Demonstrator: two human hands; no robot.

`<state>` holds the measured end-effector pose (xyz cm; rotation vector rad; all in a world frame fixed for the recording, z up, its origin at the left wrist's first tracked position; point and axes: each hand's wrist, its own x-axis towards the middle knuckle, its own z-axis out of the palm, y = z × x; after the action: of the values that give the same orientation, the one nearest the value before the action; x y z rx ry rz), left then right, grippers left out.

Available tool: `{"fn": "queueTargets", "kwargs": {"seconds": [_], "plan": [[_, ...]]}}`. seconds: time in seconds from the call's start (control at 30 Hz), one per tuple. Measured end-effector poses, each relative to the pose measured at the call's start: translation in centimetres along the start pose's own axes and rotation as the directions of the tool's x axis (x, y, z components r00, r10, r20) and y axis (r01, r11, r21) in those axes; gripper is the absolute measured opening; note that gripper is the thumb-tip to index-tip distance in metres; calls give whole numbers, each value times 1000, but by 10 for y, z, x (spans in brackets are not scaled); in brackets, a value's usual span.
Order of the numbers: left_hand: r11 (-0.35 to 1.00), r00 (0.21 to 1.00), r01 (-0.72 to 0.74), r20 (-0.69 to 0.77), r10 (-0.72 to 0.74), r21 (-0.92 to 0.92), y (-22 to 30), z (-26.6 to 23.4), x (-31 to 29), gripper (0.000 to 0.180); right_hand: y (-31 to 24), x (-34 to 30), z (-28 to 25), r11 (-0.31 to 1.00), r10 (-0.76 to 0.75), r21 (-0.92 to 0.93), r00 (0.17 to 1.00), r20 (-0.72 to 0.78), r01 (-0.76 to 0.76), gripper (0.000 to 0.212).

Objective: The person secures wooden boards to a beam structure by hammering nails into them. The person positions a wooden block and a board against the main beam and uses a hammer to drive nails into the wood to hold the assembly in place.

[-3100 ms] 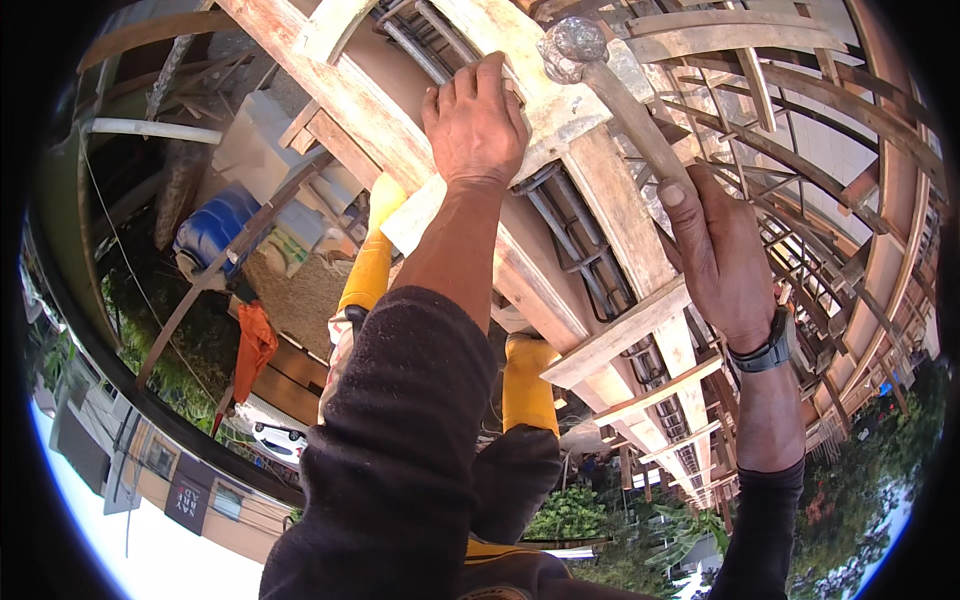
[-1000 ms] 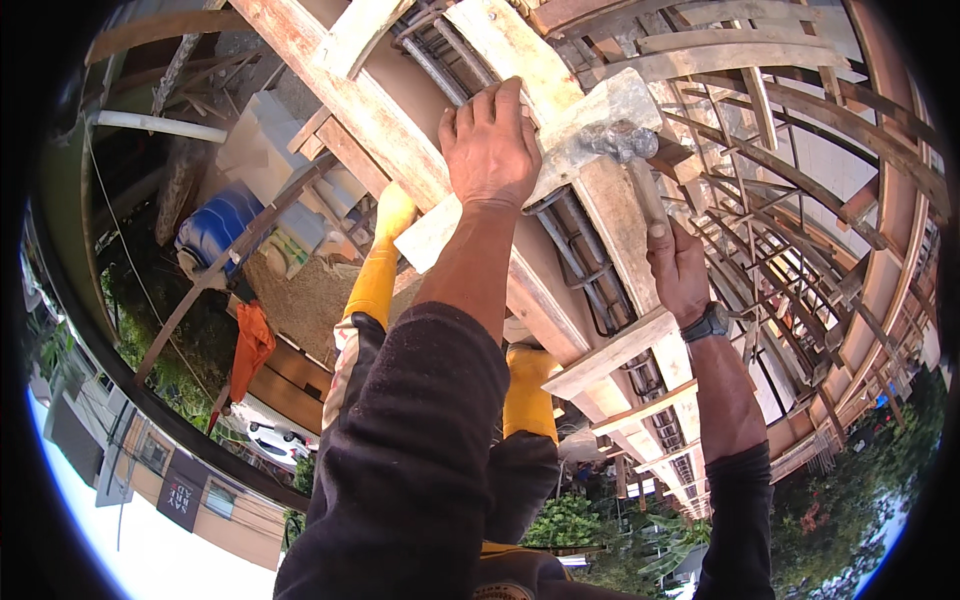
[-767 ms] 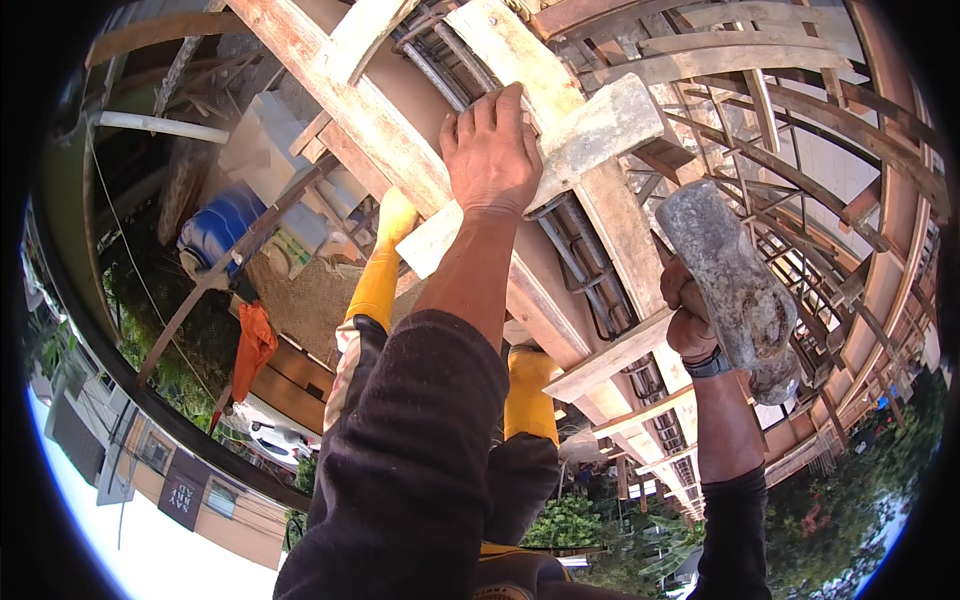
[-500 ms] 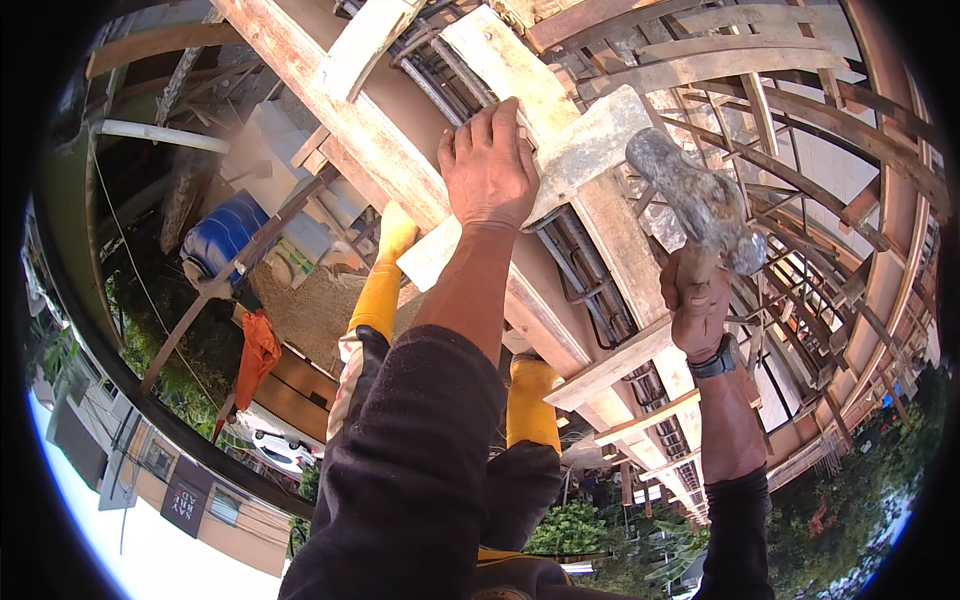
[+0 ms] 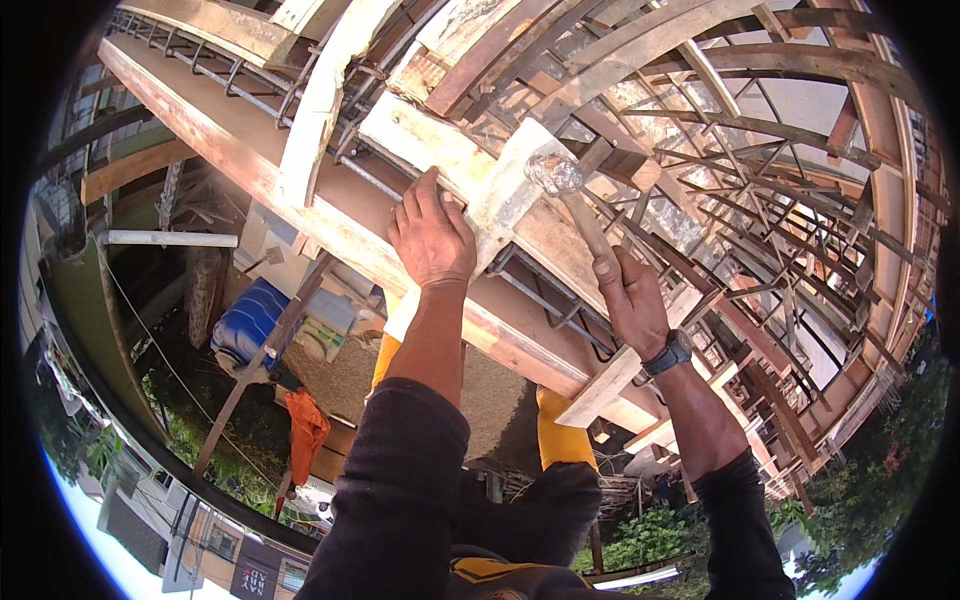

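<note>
Sleeves (image 5: 400, 490): dark, pushed up the forearms, entering from the lower edge of the frame.
Watch (image 5: 668, 353): dark, strapped round the right wrist, right of centre.
Right hand (image 5: 635, 305): clenched around the lower part of the wooden handle of a hammer, right of the frame's centre.
Hammer (image 5: 578, 208): just above and right of centre, with handle slanting up and left to a worn grey metal head; seen over the upper right end of a crosspiece, contact with the wood impossible to tell.
Left hand (image 5: 432, 235): laid palm down over the crosspiece near the middle of the frame, with fingers slightly bent and pointing up; grip hidden underneath, so cannot tell whether grasping or only resting.
Crosspiece (image 5: 500, 200): pale wood, set slantwise across the formwork, passing beneath the left wrist.
Formwork (image 5: 230, 160): long boards running from upper left to lower right.
Steel bars (image 5: 372, 178): lying in the channel between the boards.
Boots (image 5: 565, 430): yellow, below the formwork, lower middle.
Drum (image 5: 250, 320): blue, left of centre, far below.
Cloth (image 5: 307, 430): orange, hanging at lower left.
Trees (image 5: 640, 535): green, along the lower right.
Building (image 5: 225, 545): lower left, well beyond.
</note>
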<state>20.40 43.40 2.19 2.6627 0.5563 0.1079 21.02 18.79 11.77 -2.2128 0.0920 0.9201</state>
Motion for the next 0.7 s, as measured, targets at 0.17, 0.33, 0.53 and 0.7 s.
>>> {"fn": "queueTargets", "kwargs": {"seconds": [0.17, 0.33, 0.53, 0.7], "plan": [[1000, 999, 16, 44, -17, 21, 5, -1, -2, 37, 50, -25, 35, 997, -32, 46, 900, -435, 58, 42], [1000, 999, 7, 49, -8, 12, 4, -2, 0, 38, 67, -14, 75, 999, 4, 32, 751, -660, 22, 41], [1000, 995, 24, 94, -24, 3, -1, -7, 5, 44, 50, 2, 96, 955, 295, 210, 694, -656, -207, 54], [998, 983, 53, 176, -46, -36, 0, -7, 6, 46, 50, 20, 104, 925, 218, -31, 595, -774, -379, 56]]}}
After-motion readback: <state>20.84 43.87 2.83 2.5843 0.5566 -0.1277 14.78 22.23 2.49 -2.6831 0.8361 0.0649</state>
